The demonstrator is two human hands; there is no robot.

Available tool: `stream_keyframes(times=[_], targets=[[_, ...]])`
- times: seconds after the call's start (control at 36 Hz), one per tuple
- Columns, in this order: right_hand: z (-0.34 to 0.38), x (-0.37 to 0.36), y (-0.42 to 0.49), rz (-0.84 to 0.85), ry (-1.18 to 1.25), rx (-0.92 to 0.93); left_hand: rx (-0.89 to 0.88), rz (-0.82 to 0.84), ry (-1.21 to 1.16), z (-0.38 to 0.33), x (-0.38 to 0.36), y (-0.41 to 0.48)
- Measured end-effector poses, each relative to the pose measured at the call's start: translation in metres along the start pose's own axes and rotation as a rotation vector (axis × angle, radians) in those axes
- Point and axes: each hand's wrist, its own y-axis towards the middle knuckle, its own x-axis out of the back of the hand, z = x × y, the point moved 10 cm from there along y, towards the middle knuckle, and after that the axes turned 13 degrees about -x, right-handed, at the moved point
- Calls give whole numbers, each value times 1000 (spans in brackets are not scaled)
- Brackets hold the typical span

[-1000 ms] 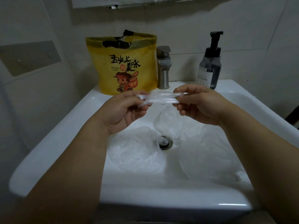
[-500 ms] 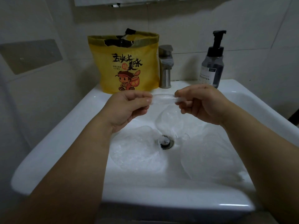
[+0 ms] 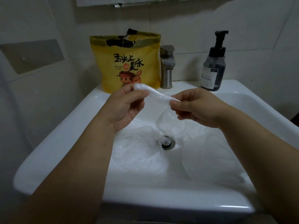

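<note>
Over the white sink (image 3: 53, 143) my two hands hold a bunched strip of thin clear plastic film (image 3: 157, 94) between them. My left hand (image 3: 126, 105) pinches its left end, which puffs up above the fingers. My right hand (image 3: 195, 107) pinches the right end between thumb and forefinger. The film is stretched in a short band that slopes down to the right.
Several clear plastic covers (image 3: 137, 152) lie in the basin around the drain (image 3: 166, 141). At the back stand a yellow printed bag (image 3: 127, 62), a steel tap (image 3: 167, 65) and a dark pump bottle (image 3: 213, 65). Tiled walls close in behind and at the left.
The film was held level between my hands; now its left end is lifted and bunched over my left fingers, and the band slopes down to my right hand.
</note>
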Motion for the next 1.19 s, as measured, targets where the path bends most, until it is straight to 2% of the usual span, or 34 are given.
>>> stream_keyframes(times=[0.06,0.11,0.22,0.39,0.58,0.89,1.19], targets=[[5,-3,-1,-20,64,62,-29,-15,-163,-3,-5,1],[8,-12,-3,-22,149,103,31,49,-221,7,-18,0],[7,-37,-3,7,154,125,161,244,244,43,-42,-18],[-3,-43,2,41,185,52,167,130,330,52,-37,-14],[-5,-44,1,105,159,9,39,64,323,31,-24,-5],[-11,-25,3,24,68,-64,15,-133,380,14,18,-1],[-17,-8,2,-17,52,-90,-74,-131,451,5,26,1]])
